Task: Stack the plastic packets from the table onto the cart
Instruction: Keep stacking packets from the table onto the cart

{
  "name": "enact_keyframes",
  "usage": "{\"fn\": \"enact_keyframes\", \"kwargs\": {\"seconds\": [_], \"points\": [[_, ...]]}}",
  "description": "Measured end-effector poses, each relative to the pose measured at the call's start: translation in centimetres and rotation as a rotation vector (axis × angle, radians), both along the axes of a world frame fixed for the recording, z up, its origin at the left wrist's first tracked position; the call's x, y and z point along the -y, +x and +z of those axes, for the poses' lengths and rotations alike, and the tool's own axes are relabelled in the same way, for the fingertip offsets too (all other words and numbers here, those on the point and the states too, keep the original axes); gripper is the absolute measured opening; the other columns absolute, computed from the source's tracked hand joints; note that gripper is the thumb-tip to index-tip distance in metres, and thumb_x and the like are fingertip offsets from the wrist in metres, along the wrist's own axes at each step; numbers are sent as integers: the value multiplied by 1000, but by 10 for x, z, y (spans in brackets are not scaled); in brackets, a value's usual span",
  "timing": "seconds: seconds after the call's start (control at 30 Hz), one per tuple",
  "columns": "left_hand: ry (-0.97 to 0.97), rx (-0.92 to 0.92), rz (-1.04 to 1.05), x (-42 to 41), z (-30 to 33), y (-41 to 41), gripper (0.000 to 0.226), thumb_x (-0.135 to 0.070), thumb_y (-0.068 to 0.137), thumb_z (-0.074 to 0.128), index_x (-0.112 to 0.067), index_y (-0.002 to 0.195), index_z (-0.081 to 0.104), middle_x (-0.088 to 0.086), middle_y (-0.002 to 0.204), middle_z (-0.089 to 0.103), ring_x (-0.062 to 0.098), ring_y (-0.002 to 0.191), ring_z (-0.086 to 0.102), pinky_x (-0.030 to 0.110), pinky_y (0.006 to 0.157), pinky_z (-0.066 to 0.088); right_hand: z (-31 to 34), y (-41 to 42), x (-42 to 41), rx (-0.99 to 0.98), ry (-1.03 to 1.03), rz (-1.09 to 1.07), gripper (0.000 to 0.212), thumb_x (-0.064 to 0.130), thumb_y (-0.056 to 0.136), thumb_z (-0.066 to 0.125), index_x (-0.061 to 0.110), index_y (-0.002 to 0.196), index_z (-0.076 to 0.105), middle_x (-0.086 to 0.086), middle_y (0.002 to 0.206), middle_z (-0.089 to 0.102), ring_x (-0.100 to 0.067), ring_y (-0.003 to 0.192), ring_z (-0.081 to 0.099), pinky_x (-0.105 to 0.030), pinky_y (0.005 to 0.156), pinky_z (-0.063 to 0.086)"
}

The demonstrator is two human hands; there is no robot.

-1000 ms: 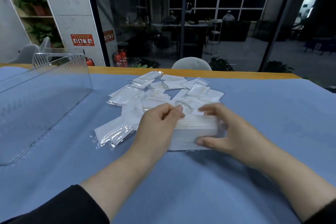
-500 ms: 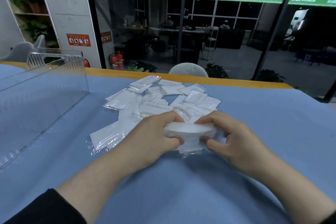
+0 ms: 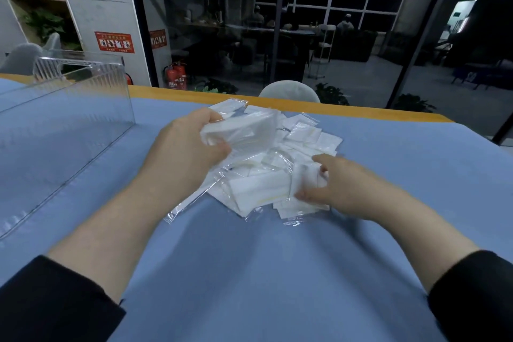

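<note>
A heap of white plastic packets (image 3: 294, 153) lies on the blue table cloth (image 3: 249, 272) in the middle of the view. My left hand (image 3: 191, 147) grips a thick bundle of packets (image 3: 244, 128), lifted above the heap's far left side. My right hand (image 3: 341, 183) reaches into the heap's near right side, thumb and fingers curled round a few packets (image 3: 302, 183) that still lie on the table. No cart is in view.
A clear plastic bin (image 3: 63, 125) stands on the table at the left, its open top facing up. The table's wooden far edge (image 3: 333, 108) runs behind the heap, with a chair back and a glass wall beyond.
My left hand has lifted the bundle up and to the left, away from my right hand. My right hand has let go of it and moved down onto packets at the heap's right.
</note>
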State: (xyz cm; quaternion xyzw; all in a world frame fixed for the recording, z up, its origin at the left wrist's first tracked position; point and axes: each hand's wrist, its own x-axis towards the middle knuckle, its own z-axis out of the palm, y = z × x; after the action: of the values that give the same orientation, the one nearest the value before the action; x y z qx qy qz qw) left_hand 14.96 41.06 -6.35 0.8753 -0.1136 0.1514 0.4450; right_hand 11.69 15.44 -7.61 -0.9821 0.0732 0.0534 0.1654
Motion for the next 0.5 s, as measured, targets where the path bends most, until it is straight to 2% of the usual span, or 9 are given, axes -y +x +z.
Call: {"fn": "enact_keyframes", "kwargs": {"seconds": [0.1,0.23,0.33,0.43,0.5], "points": [[-11,-4,2,0,-1,2,19,-25,86,76,-33,98,64,2,77,66,13,48,42,28,49,35,-2,3,1,-16,-37,-7,98,69,76,73,29,153,29,0,151,44,-27,136,44,-45,107,41],[-3,-6,2,3,-3,-1,21,-22,85,78,-31,98,64,-9,60,53,5,42,42,19,41,26,1,3,8,-35,94,44,100,61,77,77,30,156,25,6,156,39,-20,139,42,-32,102,37],[-1,-14,21,3,-2,1,21,-23,86,78,-32,98,63,-7,62,54,8,43,39,24,44,28,-1,8,13,2,151,30,96,53,77,80,32,156,28,9,138,52,-17,120,53,-28,91,41],[25,-19,42,1,-1,3,24,-25,86,77,-33,103,63,0,76,64,15,51,44,27,47,32,-3,11,18,53,170,25,68,33,85,77,29,146,47,12,96,62,-13,87,61,-27,74,45],[6,-8,57,-2,1,4,25,-25,86,77,-33,105,64,3,83,67,19,58,49,27,50,35,-4,10,20,91,182,33,34,28,87,74,29,120,66,12,82,64,-14,76,61,-26,66,44]]}}
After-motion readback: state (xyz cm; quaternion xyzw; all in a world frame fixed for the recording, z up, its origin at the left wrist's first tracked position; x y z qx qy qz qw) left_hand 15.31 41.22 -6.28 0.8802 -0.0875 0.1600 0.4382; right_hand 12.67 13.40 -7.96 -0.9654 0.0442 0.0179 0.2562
